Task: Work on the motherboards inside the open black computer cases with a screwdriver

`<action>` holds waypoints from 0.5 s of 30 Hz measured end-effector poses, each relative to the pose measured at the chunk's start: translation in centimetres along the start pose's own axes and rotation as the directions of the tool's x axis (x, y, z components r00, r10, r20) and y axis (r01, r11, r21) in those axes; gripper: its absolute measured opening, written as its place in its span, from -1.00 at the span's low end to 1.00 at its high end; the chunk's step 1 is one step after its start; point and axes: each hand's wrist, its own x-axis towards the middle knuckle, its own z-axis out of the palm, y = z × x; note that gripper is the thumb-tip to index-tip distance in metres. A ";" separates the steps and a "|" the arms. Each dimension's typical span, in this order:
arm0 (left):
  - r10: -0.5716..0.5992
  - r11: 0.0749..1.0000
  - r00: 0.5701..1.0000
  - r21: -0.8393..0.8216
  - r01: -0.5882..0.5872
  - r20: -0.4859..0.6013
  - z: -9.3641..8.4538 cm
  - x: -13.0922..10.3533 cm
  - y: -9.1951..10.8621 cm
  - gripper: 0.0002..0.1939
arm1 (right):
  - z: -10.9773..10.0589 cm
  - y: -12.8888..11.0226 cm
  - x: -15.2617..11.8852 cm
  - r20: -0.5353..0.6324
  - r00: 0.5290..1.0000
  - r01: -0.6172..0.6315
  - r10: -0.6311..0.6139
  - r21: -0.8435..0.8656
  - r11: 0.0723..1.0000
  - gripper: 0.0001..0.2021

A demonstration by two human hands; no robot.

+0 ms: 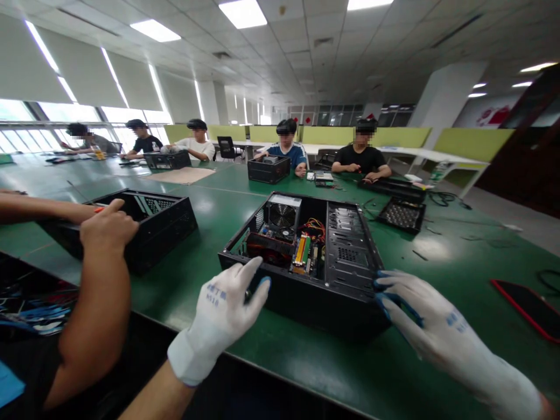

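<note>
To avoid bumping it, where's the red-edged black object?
Head view, far right: the red-edged object lies on the green table, right of the right hand.

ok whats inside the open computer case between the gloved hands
The computer case holds a fan, red and yellow wires, a dark card and coloured sticks on a circuit board. The card hides some board; the metal panel hides whatever is beneath.

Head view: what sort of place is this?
Probably an office room used as a computer workshop: an open computer case and another case to its left rest on a long green table, with low yellow-green partitions beyond.
</note>
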 end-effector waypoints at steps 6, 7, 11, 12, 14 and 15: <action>0.068 0.964 0.976 0.239 -0.117 0.206 -0.6 1.4 0.5 -0.65 | -1.2 0.0 -2.6 -0.058 0.997 -0.056 0.058 0.032 0.998 -0.81; 0.069 0.961 0.970 0.244 -0.126 0.232 -0.8 1.3 0.8 -0.65 | -1.4 0.0 -2.9 -0.062 0.996 -0.060 0.061 0.031 0.998 -0.81; 0.091 0.963 0.951 0.218 -0.160 0.296 -2.3 0.3 2.6 -0.64 | -2.4 0.0 -4.1 -0.102 0.995 -0.011 0.009 -0.017 1.000 -0.83; 0.102 0.962 0.946 0.212 -0.173 0.308 -2.7 0.0 3.0 -0.64 | -2.7 0.1 -4.5 -0.110 0.994 0.013 -0.017 -0.035 0.999 -0.85; 0.126 0.957 0.934 0.207 -0.204 0.335 -3.5 -0.7 3.9 -0.66 | -3.3 0.1 -5.7 -0.116 0.992 0.045 -0.052 -0.062 0.997 -0.85; 0.139 0.953 0.929 0.208 -0.219 0.342 -3.9 -1.0 4.3 -0.68 | -3.6 0.1 -6.3 -0.114 0.992 0.044 -0.051 -0.064 0.997 -0.83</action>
